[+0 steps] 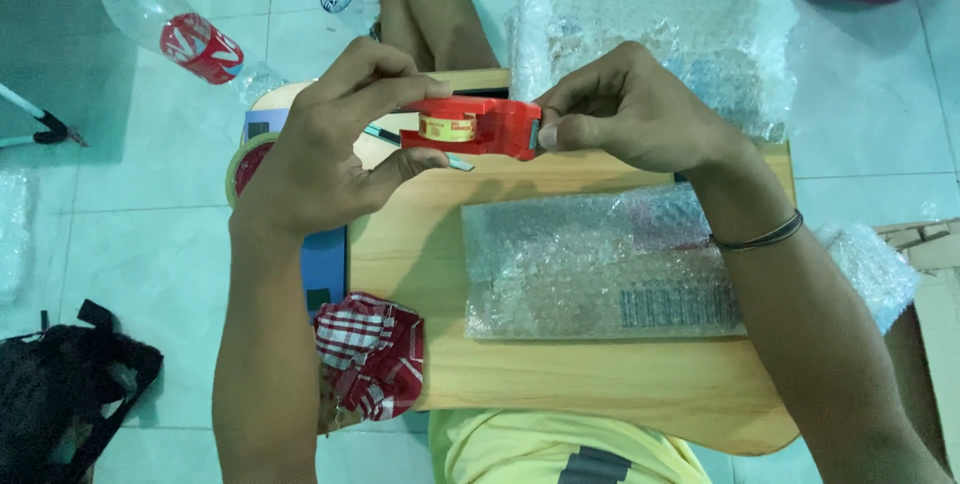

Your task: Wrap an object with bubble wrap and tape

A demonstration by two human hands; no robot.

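A red tape dispenser (pixel 470 127) is held in the air over the far part of a small wooden table (pixel 600 384). My left hand (pixel 320 149) grips its left end, thumb below and fingers on top. At its right end my right hand (pixel 625 109) pinches the front edge with thumb and forefinger. A flat parcel wrapped in bubble wrap (pixel 590 269) lies on the table just below my right wrist.
A pile of bubble wrap (pixel 650 34) sits beyond the table. A plastic bottle with a red label (pixel 180 34) lies on the tiled floor at top left. A roll of tape (pixel 240 169) rests by my left wrist. A red checked cloth (pixel 370 354), a black bag (pixel 70 384), a cardboard box (pixel 930 274).
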